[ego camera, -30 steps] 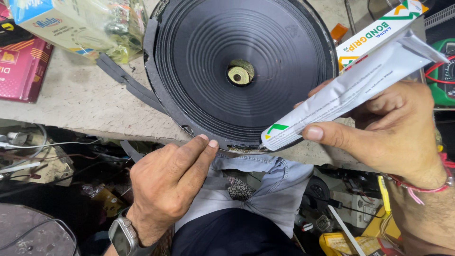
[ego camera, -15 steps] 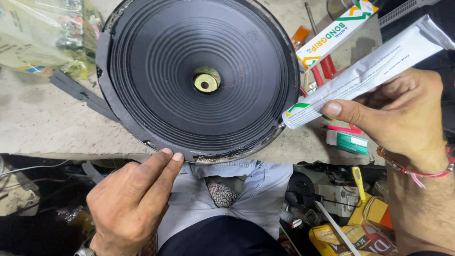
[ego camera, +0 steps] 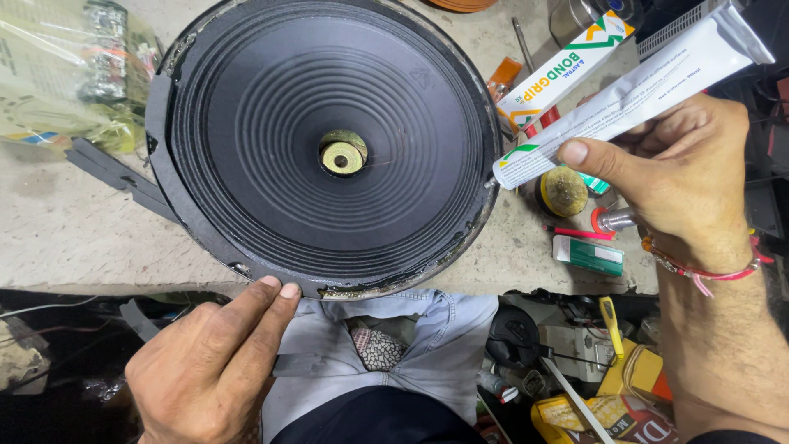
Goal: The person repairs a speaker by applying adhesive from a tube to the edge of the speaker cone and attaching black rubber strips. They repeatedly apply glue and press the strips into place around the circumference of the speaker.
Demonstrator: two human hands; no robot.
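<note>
A large black speaker cone (ego camera: 329, 148) lies face up on the grey workbench (ego camera: 74, 238), with a brass-coloured centre hole (ego camera: 343, 154). My left hand (ego camera: 215, 362) touches the cone's near rim with its fingertips, fingers together, holding nothing I can make out. My right hand (ego camera: 674, 181) grips a white glue tube (ego camera: 633, 90), its nozzle end right at the cone's right rim. A wet, shiny bead runs along the rim's lower right edge (ego camera: 444, 247).
A white glue carton (ego camera: 567, 70) lies right of the cone, beside a small round lid (ego camera: 564, 191), a green-and-white box (ego camera: 588, 255) and a red pen (ego camera: 575, 233). A plastic bag (ego camera: 66, 74) sits far left. Black strips (ego camera: 115, 173) stick out at the left. Clutter fills the floor below right.
The view has shifted, so the cone sits lower and more centred. My left hand has slid right along the near rim. The tube's nozzle went from the near rim to the right rim.
</note>
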